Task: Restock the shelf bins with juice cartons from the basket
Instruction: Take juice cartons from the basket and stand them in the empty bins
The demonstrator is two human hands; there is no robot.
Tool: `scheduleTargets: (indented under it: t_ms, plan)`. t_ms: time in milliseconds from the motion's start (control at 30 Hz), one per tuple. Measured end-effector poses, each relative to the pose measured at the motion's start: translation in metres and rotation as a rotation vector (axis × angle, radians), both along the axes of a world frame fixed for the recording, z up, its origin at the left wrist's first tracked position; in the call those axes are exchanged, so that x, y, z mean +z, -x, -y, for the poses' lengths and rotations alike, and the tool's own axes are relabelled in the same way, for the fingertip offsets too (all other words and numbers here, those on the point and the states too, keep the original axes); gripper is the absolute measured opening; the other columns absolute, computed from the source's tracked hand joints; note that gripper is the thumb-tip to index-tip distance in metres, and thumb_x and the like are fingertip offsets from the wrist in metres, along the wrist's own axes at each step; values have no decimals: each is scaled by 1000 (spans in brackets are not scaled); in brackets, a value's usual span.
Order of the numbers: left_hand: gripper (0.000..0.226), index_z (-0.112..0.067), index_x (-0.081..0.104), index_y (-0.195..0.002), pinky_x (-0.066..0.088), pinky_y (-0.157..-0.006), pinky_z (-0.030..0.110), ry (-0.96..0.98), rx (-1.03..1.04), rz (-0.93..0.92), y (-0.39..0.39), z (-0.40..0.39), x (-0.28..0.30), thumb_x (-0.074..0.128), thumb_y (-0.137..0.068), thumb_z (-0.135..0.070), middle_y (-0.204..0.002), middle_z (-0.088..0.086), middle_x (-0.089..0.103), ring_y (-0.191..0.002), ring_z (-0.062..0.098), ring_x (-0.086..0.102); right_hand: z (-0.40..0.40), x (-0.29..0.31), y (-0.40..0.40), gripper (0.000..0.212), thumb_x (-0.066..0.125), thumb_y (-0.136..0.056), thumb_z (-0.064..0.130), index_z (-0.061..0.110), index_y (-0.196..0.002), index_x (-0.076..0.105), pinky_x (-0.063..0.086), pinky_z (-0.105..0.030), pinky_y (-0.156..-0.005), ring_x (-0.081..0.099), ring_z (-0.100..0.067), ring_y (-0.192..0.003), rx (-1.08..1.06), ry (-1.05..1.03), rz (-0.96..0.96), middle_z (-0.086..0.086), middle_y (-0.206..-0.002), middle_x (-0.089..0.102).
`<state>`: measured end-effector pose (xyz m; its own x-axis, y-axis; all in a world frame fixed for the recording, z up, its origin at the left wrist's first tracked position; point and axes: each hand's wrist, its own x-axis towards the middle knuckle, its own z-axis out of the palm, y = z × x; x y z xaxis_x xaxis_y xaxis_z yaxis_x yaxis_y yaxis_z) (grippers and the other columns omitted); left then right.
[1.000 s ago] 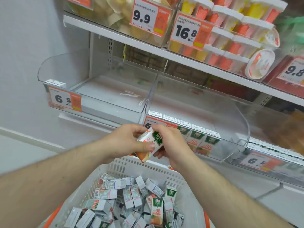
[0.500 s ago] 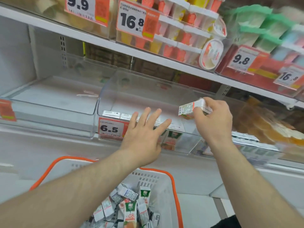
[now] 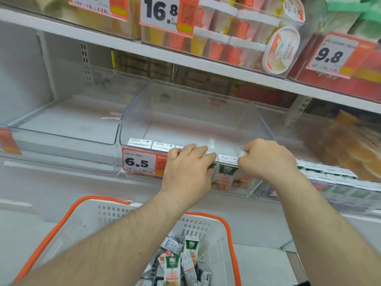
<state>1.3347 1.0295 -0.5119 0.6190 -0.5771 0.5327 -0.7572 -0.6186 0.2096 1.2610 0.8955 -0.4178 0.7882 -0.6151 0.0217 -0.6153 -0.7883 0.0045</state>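
Shop shelving fills my view, with a clear bin (image 3: 185,112) straight ahead and a row of cartons (image 3: 225,172) standing along its front wall. My left hand (image 3: 188,168) lies over the row, fingers together and curled down over the carton tops, steadying them as far as I can judge. My right hand (image 3: 266,159), just to the right of it, is clamped with bent fingers on a white edge that I take for the newest carton (image 3: 243,154), being seated at the end of the row; most of it is hidden under my knuckles. Below both wrists sits the basket (image 3: 99,215), with more cartons in a loose heap. The risk I see is this: if I let go before the carton stands square, it may tip backward into the open space behind my fingers, and a shove from my left could knock its neighbours over. Behind the row the bin is mostly bare, so much restocking remains.
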Motion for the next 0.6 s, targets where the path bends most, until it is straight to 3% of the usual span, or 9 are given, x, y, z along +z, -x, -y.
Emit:
scheduleTargets:
  t_ms: [133,233,333,433,600]
  plan:
    - [36,-29,73,-101,25,-84,36,6,-1,-35,1,0,3,60,-68,-35,-109,-6,71,-106,24,66,-4,4,-3,12,43,-87,25,17,-82,51,40,-32,-73,52,-32,-86,-34,-75,-137,-2,-77,49]
    - [35,-29,71,-107,23,-87,37,0,8,-5,1,0,2,65,-72,-34,-114,-6,70,-111,24,64,-2,4,-3,20,39,-91,28,16,-81,52,43,-32,-72,55,-29,-85,-17,-205,-146,-6,-85,55]
    - [39,-32,61,-125,15,-96,38,-53,-9,-59,5,-3,8,62,-86,-34,-135,-9,58,-131,21,47,-2,8,-1,42,33,-100,41,10,-116,58,44,-31,-63,55,-25,-79,-30,-341,-143,-12,-113,60]
    - [43,-37,46,-138,8,-102,38,-63,-1,-71,7,-1,8,49,-95,-38,-150,-14,40,-142,15,27,-1,6,2,69,24,-98,64,17,-144,44,50,-37,-79,57,-31,-105,-58,-386,-137,-10,-142,51]
    - [45,-38,50,-137,12,-109,37,-82,-13,-251,7,-2,23,53,-92,-38,-150,-14,40,-140,12,27,2,-8,4,80,26,-91,74,20,-148,39,46,-40,-98,47,-31,-129,20,-257,-162,-7,-150,44]
